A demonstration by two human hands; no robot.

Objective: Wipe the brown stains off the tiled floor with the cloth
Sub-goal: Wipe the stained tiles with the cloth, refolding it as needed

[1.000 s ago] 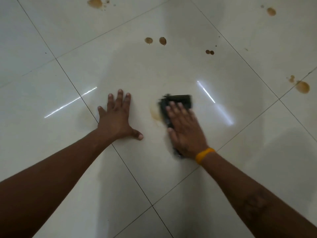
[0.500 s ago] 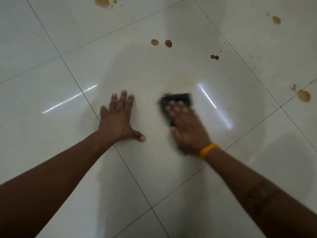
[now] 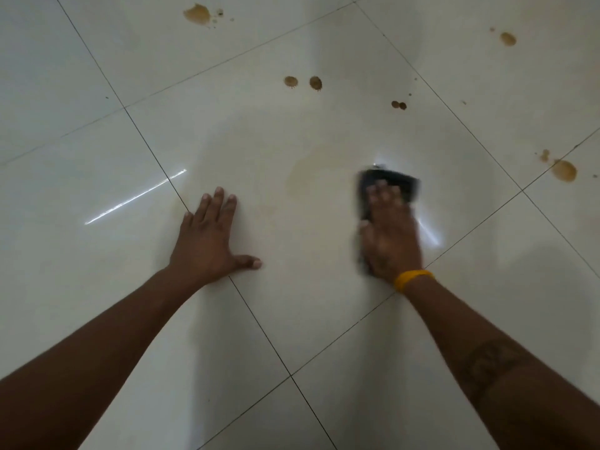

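Observation:
My right hand (image 3: 391, 237) lies flat on a dark cloth (image 3: 394, 183), pressing it to the glossy white tiled floor (image 3: 97, 157); the hand and cloth are motion-blurred. A faint brown smear (image 3: 311, 172) spreads on the tile just left of the cloth. My left hand (image 3: 209, 241) rests palm down on the floor, fingers spread, holding nothing. Brown stains lie farther away: a pair of round spots (image 3: 303, 82), two small dark spots (image 3: 398, 105), a large blotch (image 3: 197, 13) at the top, one spot (image 3: 508, 39) at the top right, and a blotch (image 3: 564, 170) at the right.
Dark grout lines (image 3: 259, 319) cross the floor diagonally. Bright light streaks (image 3: 136, 196) reflect off the tiles left of my left hand. A yellow band (image 3: 412, 279) circles my right wrist.
My right hand has slid the cloth to the right, away from my left hand, leaving a faint smear where it was. My left hand has stayed planted.

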